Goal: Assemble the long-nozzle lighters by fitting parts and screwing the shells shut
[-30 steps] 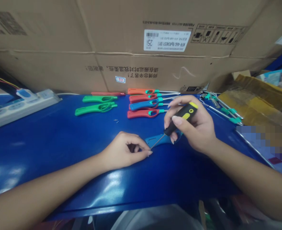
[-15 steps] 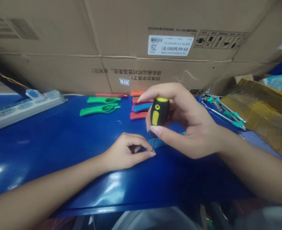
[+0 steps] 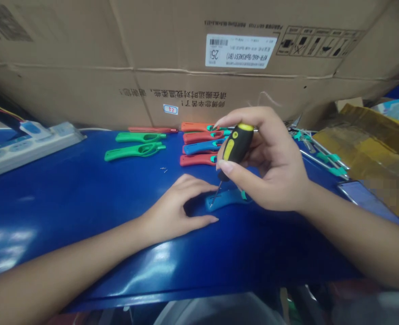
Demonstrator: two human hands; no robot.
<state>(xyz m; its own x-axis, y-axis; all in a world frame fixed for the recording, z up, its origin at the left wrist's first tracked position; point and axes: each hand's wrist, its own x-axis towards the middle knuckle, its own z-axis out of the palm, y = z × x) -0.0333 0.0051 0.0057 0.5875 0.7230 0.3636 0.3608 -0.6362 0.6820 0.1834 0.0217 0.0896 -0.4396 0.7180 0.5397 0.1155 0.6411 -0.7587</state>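
Observation:
My right hand (image 3: 270,167) is closed round a black and yellow screwdriver (image 3: 237,146), whose thin shaft slants down to the left end of a blue handle-shaped piece (image 3: 228,199). That piece lies flat on the blue table, its right part partly hidden by my right hand. Beside its left end, my left hand (image 3: 175,205) rests with thumb and fingers apart, nothing held between them. Several tiny screws (image 3: 164,169) lie behind my left hand.
Green pieces (image 3: 133,152) and red, orange and blue ones (image 3: 199,147) lie along the back before a cardboard box (image 3: 84,81). A power strip (image 3: 33,146) is at left. Metal rods with green parts (image 3: 326,158), a phone (image 3: 365,198) and brown packaging (image 3: 365,140) are at right.
My left thumb and fingers have spread apart from the screwdriver tip, uncovering the blue piece's left end. The screwdriver now tilts more, and its handle has moved slightly right.

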